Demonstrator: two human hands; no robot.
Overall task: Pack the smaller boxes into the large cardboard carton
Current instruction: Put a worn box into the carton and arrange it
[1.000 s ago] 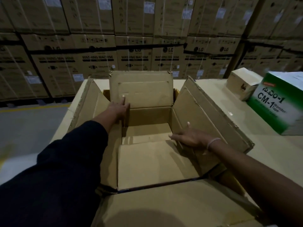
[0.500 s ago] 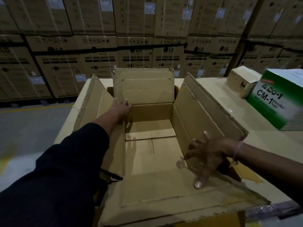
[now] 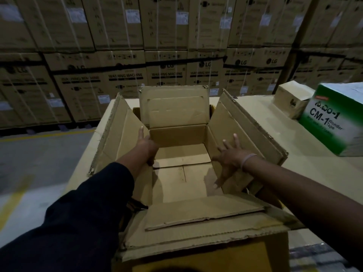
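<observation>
The large cardboard carton (image 3: 176,134) stands open in front of me, all its flaps spread, nothing inside. My left hand (image 3: 146,146) presses flat against the inner left wall, fingers straight. My right hand (image 3: 228,156) lies with spread fingers against the inner right wall and flap. A small brown box (image 3: 292,101) and a green-and-white box marked CM-1 (image 3: 334,118) sit on the table to the right, away from both hands.
The carton rests on a cardboard-covered table (image 3: 255,107). A wall of stacked washing-machine cartons (image 3: 167,55) fills the background. Grey floor with a yellow line (image 3: 39,154) lies to the left.
The near flap has folded down toward me. My right hand rose from that flap to the inner right wall. My left hand slid a little deeper along the left wall.
</observation>
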